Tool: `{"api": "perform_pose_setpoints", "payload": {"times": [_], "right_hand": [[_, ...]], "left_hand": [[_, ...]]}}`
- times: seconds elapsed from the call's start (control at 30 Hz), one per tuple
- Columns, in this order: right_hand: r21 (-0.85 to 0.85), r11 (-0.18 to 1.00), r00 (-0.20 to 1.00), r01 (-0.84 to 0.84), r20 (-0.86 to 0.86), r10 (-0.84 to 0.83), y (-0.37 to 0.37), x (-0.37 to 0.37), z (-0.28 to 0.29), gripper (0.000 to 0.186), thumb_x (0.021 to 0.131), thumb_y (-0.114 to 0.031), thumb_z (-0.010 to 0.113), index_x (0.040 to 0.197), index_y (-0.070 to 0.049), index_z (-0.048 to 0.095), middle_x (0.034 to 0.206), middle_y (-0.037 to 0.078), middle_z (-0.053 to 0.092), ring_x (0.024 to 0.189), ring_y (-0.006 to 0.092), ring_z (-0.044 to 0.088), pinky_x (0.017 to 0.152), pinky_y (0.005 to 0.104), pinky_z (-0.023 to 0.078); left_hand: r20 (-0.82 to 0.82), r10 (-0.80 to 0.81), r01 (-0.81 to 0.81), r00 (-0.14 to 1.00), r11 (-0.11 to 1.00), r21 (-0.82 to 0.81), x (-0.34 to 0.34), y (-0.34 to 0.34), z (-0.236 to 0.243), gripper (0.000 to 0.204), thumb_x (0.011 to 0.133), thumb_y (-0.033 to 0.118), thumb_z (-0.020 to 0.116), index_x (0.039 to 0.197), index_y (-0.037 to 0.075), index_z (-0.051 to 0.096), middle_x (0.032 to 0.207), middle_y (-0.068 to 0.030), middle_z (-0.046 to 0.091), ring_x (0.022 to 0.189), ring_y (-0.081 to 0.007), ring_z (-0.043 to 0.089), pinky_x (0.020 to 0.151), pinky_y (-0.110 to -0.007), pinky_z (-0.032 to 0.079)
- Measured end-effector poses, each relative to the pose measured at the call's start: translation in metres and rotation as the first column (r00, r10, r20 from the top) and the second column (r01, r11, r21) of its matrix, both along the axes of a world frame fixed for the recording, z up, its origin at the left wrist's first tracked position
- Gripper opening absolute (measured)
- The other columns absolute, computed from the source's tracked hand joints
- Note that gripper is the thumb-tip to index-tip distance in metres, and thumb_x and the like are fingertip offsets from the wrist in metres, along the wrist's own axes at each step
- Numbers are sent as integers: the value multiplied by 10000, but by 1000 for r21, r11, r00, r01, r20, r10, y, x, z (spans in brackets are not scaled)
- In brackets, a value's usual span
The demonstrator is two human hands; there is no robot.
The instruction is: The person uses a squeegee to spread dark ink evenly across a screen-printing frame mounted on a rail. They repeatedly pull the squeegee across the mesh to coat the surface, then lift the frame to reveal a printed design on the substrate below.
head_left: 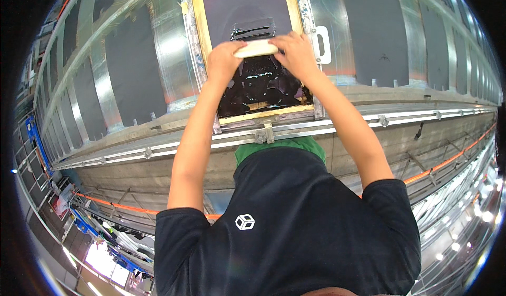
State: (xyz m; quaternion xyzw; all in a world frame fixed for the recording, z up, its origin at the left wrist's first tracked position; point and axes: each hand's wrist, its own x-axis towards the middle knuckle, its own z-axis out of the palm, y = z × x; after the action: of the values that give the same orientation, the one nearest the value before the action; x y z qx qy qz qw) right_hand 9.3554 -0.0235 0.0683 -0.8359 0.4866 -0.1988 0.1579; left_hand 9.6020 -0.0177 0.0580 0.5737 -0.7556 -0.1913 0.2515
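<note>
black shirt | short sleeves | white hexagonal cube emblem | green cloth below hem

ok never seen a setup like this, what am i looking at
This is one wide view from a head-worn camera looking down, so straight edges look bent. There's no robot here, just the wearer's bare left hand and right hand, sharing a grip on a pale bar-shaped tool, one at each end. Beneath it is a yellow-bordered frame, with glossy dark liquid spread over part of its inside. The frame lies on a long metallic table with dark grey panels in a row.
</note>
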Motion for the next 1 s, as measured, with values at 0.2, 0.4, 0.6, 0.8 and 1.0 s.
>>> {"api": "perform_pose_setpoints", "payload": {"times": [0.2,0.4,0.6,0.8,1.0], "right_hand": [[97,995,1000,-10,9,9,100,-9,2,451,756,-112,796,1199,-138,714,1221,22,707,1041,246,596,899,410,441],[7,1000,1000,-14,-2,14,83,-9,8,471,753,-110,797,1216,-147,717,1233,1,704,1046,239,591,895,405,434],[-75,996,998,43,39,-41,-21,1,4,358,781,-146,781,1138,-147,753,1162,-25,740,1019,233,599,878,404,438],[34,999,999,30,39,-31,38,-4,-3,369,781,-133,776,1149,-136,744,1156,-5,736,998,245,594,866,410,439],[133,991,999,6,38,-11,132,-11,-1,428,746,-146,806,1167,-122,732,1206,25,709,1055,273,596,920,428,460]], "left_hand": [[60,-50,50,997,999,0,-5,102,-12,464,691,-83,689,1105,105,779,1165,-83,757,1125,-285,702,978,-406,558],[33,-49,50,998,998,-28,-2,90,-2,458,708,-55,725,1130,118,767,1175,-80,754,1120,-282,705,985,-400,553],[17,-6,6,1000,1000,-21,1,-22,5,272,819,142,742,1086,134,792,1090,-83,769,1012,-296,722,882,-403,572],[58,-64,59,996,995,86,-1,27,1,332,778,50,715,1088,142,794,1096,-84,767,1011,-290,723,908,-403,574],[79,-85,78,993,993,88,-9,125,4,395,727,-40,701,1084,107,780,1142,-79,760,1067,-266,716,883,-405,572]]}}
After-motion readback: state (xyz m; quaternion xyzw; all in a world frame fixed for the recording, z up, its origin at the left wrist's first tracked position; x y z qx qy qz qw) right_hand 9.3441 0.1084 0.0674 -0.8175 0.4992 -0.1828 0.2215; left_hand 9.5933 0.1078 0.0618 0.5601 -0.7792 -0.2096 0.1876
